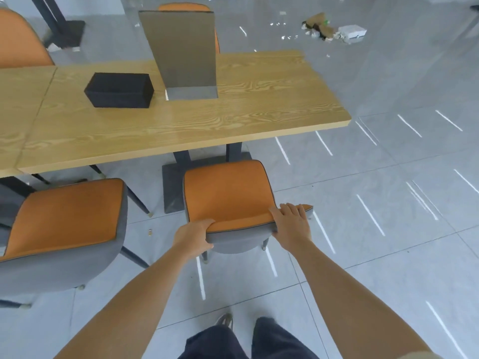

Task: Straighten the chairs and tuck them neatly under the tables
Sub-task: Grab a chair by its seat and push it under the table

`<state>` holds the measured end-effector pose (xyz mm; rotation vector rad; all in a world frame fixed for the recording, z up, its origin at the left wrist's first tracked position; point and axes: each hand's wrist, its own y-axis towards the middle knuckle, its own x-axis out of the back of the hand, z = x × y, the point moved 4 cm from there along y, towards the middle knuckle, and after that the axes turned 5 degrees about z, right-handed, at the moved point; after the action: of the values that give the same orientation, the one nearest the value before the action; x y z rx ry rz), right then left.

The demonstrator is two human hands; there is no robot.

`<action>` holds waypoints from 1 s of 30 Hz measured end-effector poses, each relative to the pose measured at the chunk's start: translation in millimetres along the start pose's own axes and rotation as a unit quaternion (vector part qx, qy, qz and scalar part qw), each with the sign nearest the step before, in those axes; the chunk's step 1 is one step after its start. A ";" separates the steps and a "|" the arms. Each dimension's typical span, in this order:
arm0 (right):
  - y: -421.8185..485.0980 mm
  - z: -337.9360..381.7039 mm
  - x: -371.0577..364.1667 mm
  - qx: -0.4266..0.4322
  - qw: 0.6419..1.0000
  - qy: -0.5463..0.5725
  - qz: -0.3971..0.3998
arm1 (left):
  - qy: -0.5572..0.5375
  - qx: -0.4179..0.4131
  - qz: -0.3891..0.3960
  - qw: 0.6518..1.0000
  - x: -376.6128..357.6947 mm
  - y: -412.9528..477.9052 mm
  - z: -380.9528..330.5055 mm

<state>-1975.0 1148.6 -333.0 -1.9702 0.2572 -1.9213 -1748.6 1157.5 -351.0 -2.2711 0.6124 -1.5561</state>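
Observation:
An orange chair with a grey back (228, 193) stands in front of me, its seat facing the wooden table (233, 120) and its front edge just under the table's rim. My left hand (193, 238) grips the left end of its backrest top. My right hand (291, 224) grips the right end. A second orange and grey chair (67, 218) stands to the left, turned slightly and further out from the table.
On the table sit a black box (119, 90) and an upright grey sign stand (181, 53). More orange chairs (20, 40) stand beyond the table. Scraps of rubbish (334, 29) lie on the grey tiled floor at the far right. The table's dark pedestal base (172, 187) is beside the chair.

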 end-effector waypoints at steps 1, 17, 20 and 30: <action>3.5 -4.0 -0.2 0.017 1.000 0.003 -0.002 | -0.003 0.009 -0.002 1.000 0.1 -0.5 -1.1; 19.7 -27.9 4.2 0.085 0.996 -0.016 0.013 | 0.004 0.108 -0.027 0.994 -4.4 -7.4 -5.8; 18.7 -26.3 5.4 0.081 0.997 -0.006 0.005 | 0.022 0.102 -0.018 0.994 -4.9 -6.2 -3.6; 18.7 -10.6 3.1 0.095 0.995 -0.006 -0.012 | 0.048 0.091 -0.014 0.995 -6.2 -14.3 10.6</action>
<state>-1983.0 1128.8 -337.4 -1.8665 0.0448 -1.8739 -1738.2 1173.2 -352.8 -2.0891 0.4442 -1.6699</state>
